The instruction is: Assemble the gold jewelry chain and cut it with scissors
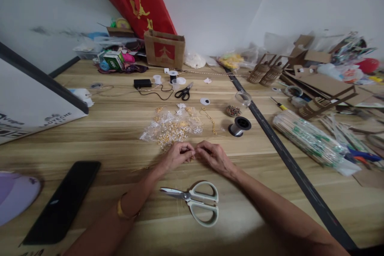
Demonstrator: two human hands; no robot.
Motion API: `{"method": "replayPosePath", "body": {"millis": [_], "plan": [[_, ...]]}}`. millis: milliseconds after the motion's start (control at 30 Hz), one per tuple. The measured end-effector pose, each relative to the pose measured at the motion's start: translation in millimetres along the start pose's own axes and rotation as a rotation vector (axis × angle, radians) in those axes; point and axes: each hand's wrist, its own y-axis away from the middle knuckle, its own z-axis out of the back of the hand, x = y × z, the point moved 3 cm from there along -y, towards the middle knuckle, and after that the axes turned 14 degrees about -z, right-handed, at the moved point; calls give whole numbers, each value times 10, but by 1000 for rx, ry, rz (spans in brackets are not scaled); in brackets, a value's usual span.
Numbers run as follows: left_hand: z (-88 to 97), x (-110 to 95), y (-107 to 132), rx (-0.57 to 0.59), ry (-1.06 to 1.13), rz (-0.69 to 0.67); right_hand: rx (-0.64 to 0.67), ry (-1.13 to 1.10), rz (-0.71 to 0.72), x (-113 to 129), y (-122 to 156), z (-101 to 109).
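Note:
My left hand (179, 155) and my right hand (213, 156) meet over the middle of the table, fingertips pinched close together. A small gold bead piece (191, 159) shows just under the left fingertips; whatever thread or wire runs between the fingers is too fine to make out. Right beyond my left hand lies a pile of gold and silver beads (172, 132), partly in clear plastic bags. White-handled scissors (192, 200) rest below my hands, blades pointing left. A gold chain (210, 121) and a spool of fine wire (239, 126) lie past my right hand.
On the left are a black phone (63, 202) and a white box (33, 104). Black scissors (184, 92) and a jar of small beads (234, 110) lie farther back. Bagged sticks (309, 138) are right of a dark strip (279, 148). A paper bag (165, 50) stands behind.

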Motion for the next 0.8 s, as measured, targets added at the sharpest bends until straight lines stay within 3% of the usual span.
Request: {"method": "replayPosePath", "body": {"millis": [367,600,700,800], "plan": [[64,-6,-12,-75,-38,3,85,-51,-37,-23,-28,-10],[86,-6,-14,-68,-70,10,-13,40,45,-11,-50,13],[65,-20,-14,-62,-78,-2,-5,-96,-45,-44,-48,-4],[32,-52,-13,-53,-53,-2,100,-341,-204,-89,-40,-96]]}}
